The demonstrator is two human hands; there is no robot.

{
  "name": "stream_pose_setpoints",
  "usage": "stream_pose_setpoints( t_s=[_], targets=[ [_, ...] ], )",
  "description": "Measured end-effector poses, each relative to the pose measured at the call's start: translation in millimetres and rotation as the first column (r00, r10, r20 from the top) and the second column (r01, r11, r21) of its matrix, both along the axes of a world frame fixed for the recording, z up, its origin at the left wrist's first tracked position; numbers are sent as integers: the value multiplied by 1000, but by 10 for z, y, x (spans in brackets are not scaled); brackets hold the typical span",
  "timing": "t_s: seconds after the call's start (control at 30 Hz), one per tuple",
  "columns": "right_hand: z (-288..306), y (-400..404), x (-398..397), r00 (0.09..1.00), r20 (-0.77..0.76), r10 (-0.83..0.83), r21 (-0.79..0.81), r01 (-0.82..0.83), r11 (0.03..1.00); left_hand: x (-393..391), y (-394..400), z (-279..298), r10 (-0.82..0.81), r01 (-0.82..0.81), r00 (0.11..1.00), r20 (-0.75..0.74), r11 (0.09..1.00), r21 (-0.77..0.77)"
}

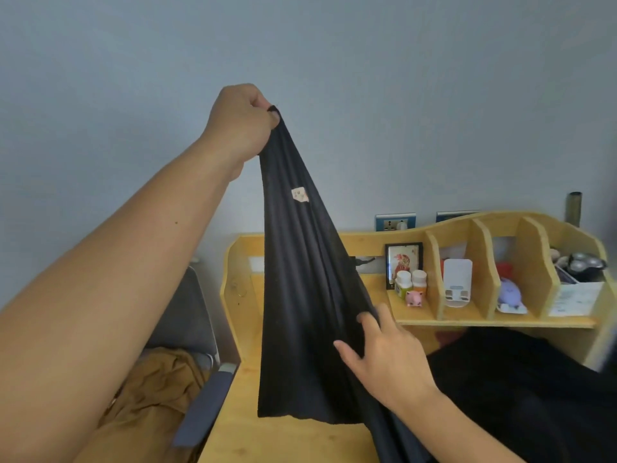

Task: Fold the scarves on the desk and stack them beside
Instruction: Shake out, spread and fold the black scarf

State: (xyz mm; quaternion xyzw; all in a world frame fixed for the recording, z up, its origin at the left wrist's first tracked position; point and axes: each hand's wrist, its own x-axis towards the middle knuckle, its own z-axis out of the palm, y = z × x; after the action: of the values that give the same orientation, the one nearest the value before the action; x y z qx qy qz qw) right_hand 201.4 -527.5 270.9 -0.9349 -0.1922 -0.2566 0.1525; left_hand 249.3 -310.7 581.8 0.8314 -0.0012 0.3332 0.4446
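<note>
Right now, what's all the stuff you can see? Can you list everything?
scarf: 1, black, held up over the desk
label: 1, white, on the scarf
dark cloth: 1 heap, black, desk right
desk: 1, yellow wood
shelf: 1, yellow wood, back of desk
picture: 1, black frame, on shelf
bottles: 2, white and orange caps, before picture
pig toy: 1, pink, before bottles
purple toy: 1, in a shelf slot
chair: 1, grey, left of desk
brown cloth: 1, on chair
left hand: grips scarf top
right hand: fingers spread, touching scarf
</note>
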Motion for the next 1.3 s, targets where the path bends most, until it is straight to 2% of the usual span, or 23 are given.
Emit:
stream_pose_setpoints(
  t_s=[0.17, 0.23, 0.27, 0.37, 0.43, 0.47, 0.5, 0.67, 0.83, 0.93, 1.03, 1.1, 1.13, 1.17, 1.23, 1.27, 1.3],
  targets=[
    [-42, 2, 22, 997, 8, 74, 19, -74, 997, -10, 170, 56, 48, -47, 999, 12, 997, -65],
    [-71, -50, 13, 990, -26, 136, 135, -131, 982, -6, 288, 56, 46, -45, 999, 2, 989, -138],
    [-57, -89, 9, 982, -67, 177, 244, -156, 957, -5, 355, 48, 44, -44, 999, -4, 983, -177],
    [138, -258, -3, 954, -115, 277, 598, -157, 786, -27, 596, -29, 89, -88, 996, -6, 964, -253],
    [353, -367, 12, 943, -138, 304, 745, -104, 659, -27, 777, -129, 129, -128, 991, -15, 952, -280],
    [451, -408, 22, 932, -168, 320, 774, -76, 628, -22, 864, -188, 140, -142, 990, -28, 944, -297],
    [527, -442, 24, 924, -192, 332, 772, -67, 632, -23, 938, -249, 145, -151, 989, -43, 937, -316],
    [653, -574, 49, 902, -246, 354, 579, -157, 800, -15, 1211, -478, 160, -179, 984, -83, 914, -365],
    [664, -672, 134, 908, -248, 338, 294, -262, 919, 2, 1326, -568, 199, -210, 978, -69, 913, -351],
    [635, -637, 145, 920, -245, 307, 246, -247, 937, 43, 1357, -619, 202, -210, 978, -61, 903, -374],
    [572, -547, 174, 981, -112, 156, 294, -117, 949, 85, 1331, -684, 221, -214, 975, -27, 896, -388],
    [547, -456, 210, 995, -71, 72, 435, -34, 900, 117, 1283, -719, 246, -204, 968, 40, 875, -438],
    [564, -410, 224, 989, -132, 60, 550, 23, 835, 130, 1252, -732, 256, -190, 963, 81, 862, -470],
    [612, -360, 216, 968, -229, 107, 682, 81, 727, 136, 1219, -743, 266, -178, 957, 115, 851, -494],
    [674, -296, 193, 872, -352, 340, 857, 154, 492, 142, 1171, -756, 276, -156, 950, 148, 826, -541],
    [685, -291, 171, 814, -360, 456, 889, 151, 433, 145, 1171, -758, 273, -141, 950, 152, 809, -571],
    [681, -297, 143, 756, -359, 547, 894, 112, 433, 142, 1185, -751, 270, -131, 951, 148, 789, -600]
  ],
)
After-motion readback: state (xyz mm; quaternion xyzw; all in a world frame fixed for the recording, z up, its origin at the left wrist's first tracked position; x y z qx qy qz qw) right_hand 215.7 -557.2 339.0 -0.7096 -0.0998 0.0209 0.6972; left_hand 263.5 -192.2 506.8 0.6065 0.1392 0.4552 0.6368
